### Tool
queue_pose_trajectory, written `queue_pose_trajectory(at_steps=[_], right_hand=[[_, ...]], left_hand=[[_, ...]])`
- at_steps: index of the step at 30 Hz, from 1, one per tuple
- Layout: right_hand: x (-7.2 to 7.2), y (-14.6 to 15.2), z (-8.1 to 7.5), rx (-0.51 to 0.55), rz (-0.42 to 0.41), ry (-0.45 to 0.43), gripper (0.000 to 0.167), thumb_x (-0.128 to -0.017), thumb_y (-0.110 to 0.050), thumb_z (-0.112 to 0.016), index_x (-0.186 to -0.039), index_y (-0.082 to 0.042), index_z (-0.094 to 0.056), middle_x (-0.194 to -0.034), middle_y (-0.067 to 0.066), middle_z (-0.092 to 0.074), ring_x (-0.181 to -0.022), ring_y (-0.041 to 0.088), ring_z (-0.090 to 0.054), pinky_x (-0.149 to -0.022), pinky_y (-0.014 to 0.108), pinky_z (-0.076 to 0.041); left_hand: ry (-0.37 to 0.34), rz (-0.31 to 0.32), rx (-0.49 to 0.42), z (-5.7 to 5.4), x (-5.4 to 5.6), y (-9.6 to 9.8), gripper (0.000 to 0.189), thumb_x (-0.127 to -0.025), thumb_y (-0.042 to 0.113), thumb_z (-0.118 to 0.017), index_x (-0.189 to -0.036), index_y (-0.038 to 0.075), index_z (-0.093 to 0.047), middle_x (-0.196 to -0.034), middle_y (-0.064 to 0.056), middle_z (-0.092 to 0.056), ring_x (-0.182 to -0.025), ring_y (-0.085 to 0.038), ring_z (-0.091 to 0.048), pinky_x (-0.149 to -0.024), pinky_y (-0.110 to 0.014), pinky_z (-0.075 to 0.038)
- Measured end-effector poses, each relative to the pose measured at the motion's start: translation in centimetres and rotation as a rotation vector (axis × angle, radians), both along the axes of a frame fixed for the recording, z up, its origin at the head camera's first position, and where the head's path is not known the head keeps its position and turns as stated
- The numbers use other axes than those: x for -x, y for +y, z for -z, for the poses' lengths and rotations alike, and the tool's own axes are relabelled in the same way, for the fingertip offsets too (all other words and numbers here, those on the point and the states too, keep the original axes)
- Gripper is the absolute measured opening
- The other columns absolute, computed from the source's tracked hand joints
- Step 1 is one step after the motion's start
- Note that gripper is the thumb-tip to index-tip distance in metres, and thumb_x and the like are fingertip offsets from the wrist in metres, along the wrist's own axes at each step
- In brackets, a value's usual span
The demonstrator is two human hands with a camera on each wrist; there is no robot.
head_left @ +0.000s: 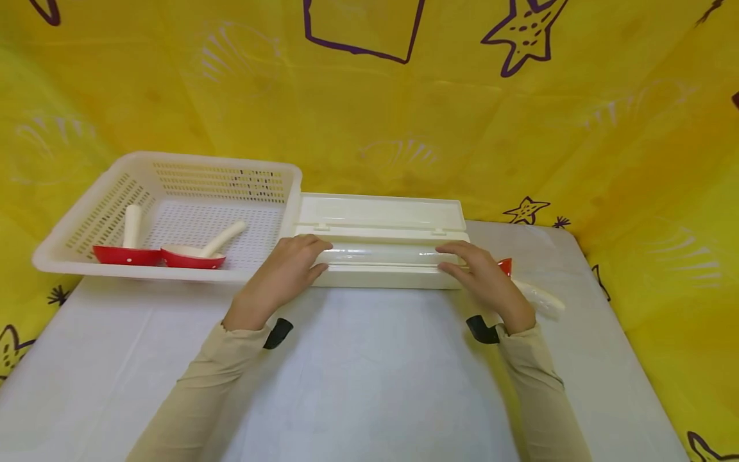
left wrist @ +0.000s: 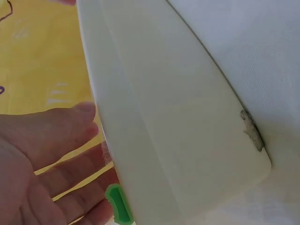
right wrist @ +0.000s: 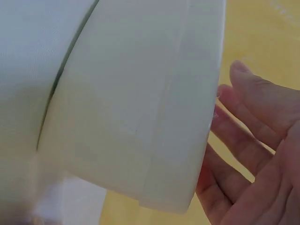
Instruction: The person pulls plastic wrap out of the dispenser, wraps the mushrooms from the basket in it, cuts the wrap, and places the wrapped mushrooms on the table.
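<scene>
A long white cling film dispenser (head_left: 387, 278) lies on the table with its lid (head_left: 381, 212) tipped back. In its trough sits a clear, shiny roll of cling film (head_left: 381, 254). My left hand (head_left: 283, 273) holds the roll's left end, thumb in front and fingers behind. At the right end, my right hand (head_left: 485, 273) grips the roll in the same way. Both wrist views show the dispenser's front wall (left wrist: 154, 117) hiding the fingertips and the roll. A green piece (left wrist: 119, 204) sits at the rim in the left wrist view.
At the left stands a white plastic basket (head_left: 52, 256) holding two red ladles (head_left: 127, 255) with white handles. A plastic-wrapped white handle (head_left: 539, 298) with a red part lies beside my right hand. A yellow patterned cloth (head_left: 369, 109) rises behind the white-covered table (head_left: 375, 385).
</scene>
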State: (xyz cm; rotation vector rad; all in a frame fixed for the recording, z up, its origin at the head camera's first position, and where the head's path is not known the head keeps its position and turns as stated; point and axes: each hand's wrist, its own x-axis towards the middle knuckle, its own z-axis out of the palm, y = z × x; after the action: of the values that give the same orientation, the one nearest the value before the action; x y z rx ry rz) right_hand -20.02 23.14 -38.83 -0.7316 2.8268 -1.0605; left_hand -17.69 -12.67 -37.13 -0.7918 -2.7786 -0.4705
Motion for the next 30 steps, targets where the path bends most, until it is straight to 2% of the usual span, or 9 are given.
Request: queue_pose_trajectory(at_steps=[3,8,10,12,16,24,26,30], right_hand=[[0.2,-0.2,-0.1,-0.039,-0.014,-0.017,0.033,-0.096,-0.015,-0.064,-0.126,0.0,-0.064,-0.13,0.018,-0.064,-0.126,0.036,-0.055,-0.109,0.054,-0.04],[0.6,-0.2,0.0,-0.069,-0.031,0.019,0.019,-0.095,-0.014,-0.066,-0.108,-0.003,-0.073,-0.109,0.012,-0.073,-0.107,0.032,-0.063,-0.099,0.051,-0.048],[0.7,-0.2,0.1,-0.066,-0.033,0.036,0.017,-0.094,-0.014,-0.067,-0.104,-0.002,-0.075,-0.104,0.012,-0.074,-0.102,0.031,-0.064,-0.096,0.05,-0.049],[0.9,-0.2,0.3,-0.061,-0.027,0.05,0.016,-0.094,-0.013,-0.067,-0.101,-0.002,-0.075,-0.101,0.012,-0.074,-0.099,0.031,-0.065,-0.094,0.049,-0.05],[0.9,-0.3,0.8,-0.064,0.01,0.059,0.018,-0.096,-0.014,-0.064,-0.102,0.0,-0.072,-0.102,0.014,-0.073,-0.1,0.033,-0.064,-0.094,0.05,-0.05],[0.5,-0.8,1.5,-0.031,0.096,0.075,0.018,-0.098,-0.012,-0.06,-0.105,0.002,-0.068,-0.103,0.017,-0.071,-0.103,0.036,-0.059,-0.095,0.052,-0.046],[0.4,-0.8,1.7,-0.014,0.111,0.097,0.017,-0.098,-0.012,-0.06,-0.105,0.002,-0.067,-0.101,0.018,-0.07,-0.1,0.036,-0.058,-0.093,0.051,-0.046],[0.3,-0.8,1.8,0.034,0.155,0.121,0.017,-0.098,-0.013,-0.06,-0.105,0.002,-0.066,-0.098,0.017,-0.07,-0.093,0.031,-0.061,-0.086,0.044,-0.049]], left_hand=[[-0.006,0.011,0.03,0.1,0.2,-0.1,0.028,-0.086,0.008,-0.075,-0.111,-0.003,-0.069,-0.108,-0.018,-0.072,-0.103,-0.035,-0.067,-0.09,-0.049,-0.052],[-0.028,0.004,0.057,0.0,0.5,0.2,0.004,-0.088,0.006,-0.071,-0.086,0.003,-0.07,-0.079,-0.009,-0.068,-0.079,-0.029,-0.065,-0.076,-0.043,-0.053],[-0.028,-0.003,0.054,-0.1,0.6,0.3,0.015,-0.089,0.003,-0.068,-0.074,0.006,-0.066,-0.067,-0.004,-0.059,-0.069,-0.024,-0.058,-0.068,-0.039,-0.05],[-0.027,-0.014,0.047,0.0,0.7,0.3,0.021,-0.09,0.002,-0.065,-0.07,0.007,-0.064,-0.063,-0.002,-0.053,-0.065,-0.022,-0.053,-0.065,-0.036,-0.047],[-0.004,-0.024,0.037,0.1,0.7,0.5,0.022,-0.09,0.001,-0.063,-0.07,0.007,-0.065,-0.062,-0.002,-0.053,-0.063,-0.019,-0.05,-0.064,-0.036,-0.046],[0.095,-0.031,0.023,0.8,0.9,0.5,0.019,-0.088,-0.002,-0.063,-0.071,0.005,-0.065,-0.065,-0.004,-0.059,-0.064,-0.024,-0.058,-0.063,-0.042,-0.049],[0.08,-0.036,0.012,0.8,0.9,0.5,0.017,-0.089,-0.001,-0.063,-0.074,0.005,-0.067,-0.068,-0.005,-0.062,-0.066,-0.024,-0.06,-0.064,-0.041,-0.048],[-0.001,-0.063,-0.058,0.7,0.9,0.4,0.009,-0.093,0.004,-0.064,-0.087,0.003,-0.069,-0.079,-0.008,-0.068,-0.076,-0.026,-0.064,-0.07,-0.043,-0.049]])
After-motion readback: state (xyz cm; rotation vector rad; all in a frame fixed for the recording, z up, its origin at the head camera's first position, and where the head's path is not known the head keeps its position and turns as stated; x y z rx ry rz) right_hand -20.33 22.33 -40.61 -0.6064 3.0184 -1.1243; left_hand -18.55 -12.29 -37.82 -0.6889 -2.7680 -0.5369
